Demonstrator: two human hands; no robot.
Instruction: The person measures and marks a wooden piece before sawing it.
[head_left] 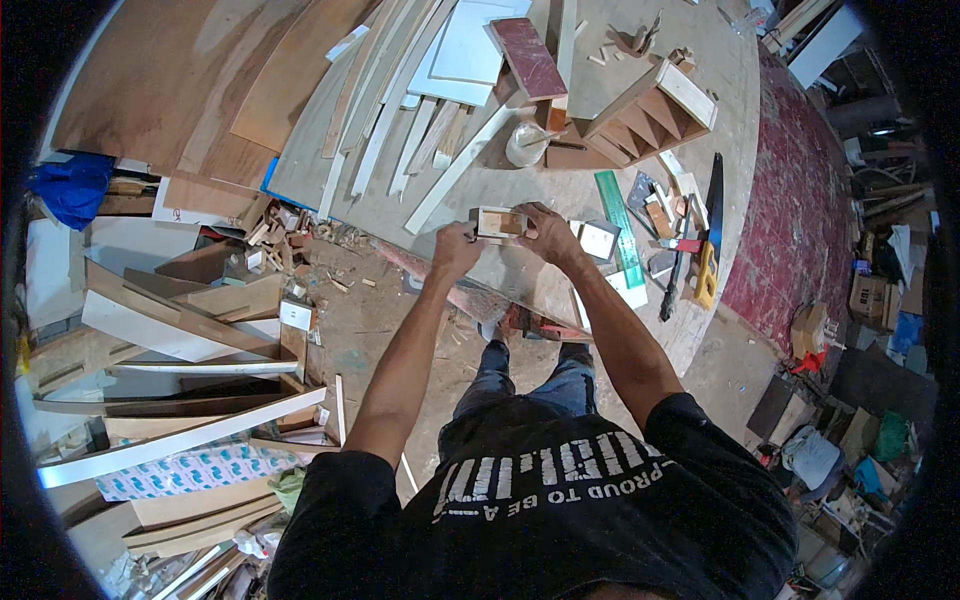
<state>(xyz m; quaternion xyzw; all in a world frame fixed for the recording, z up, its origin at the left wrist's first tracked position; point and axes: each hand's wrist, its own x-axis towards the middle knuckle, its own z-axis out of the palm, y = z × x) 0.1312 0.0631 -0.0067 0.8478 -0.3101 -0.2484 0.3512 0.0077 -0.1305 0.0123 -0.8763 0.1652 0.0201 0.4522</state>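
Between my two hands I hold a small open wooden box [499, 223] near the front edge of the workbench [350, 225]. Its hollow inside faces up toward me. My left hand [457, 247] grips its left end, fingers closed. At the other end my right hand [549, 236] wraps the right side, covering part of the rim. Just right of that hand lies a small white-topped square piece [598, 240]. Beside it a green ruler [620, 225] lies at a slant.
Farther right lie a handsaw [708, 255] with a yellow handle and several small tools. A divided wooden box [650, 115], a white tub [526, 146] and wood strips [460, 170] occupy the bench's far side. Boards and offcuts [190, 330] pile up at left.
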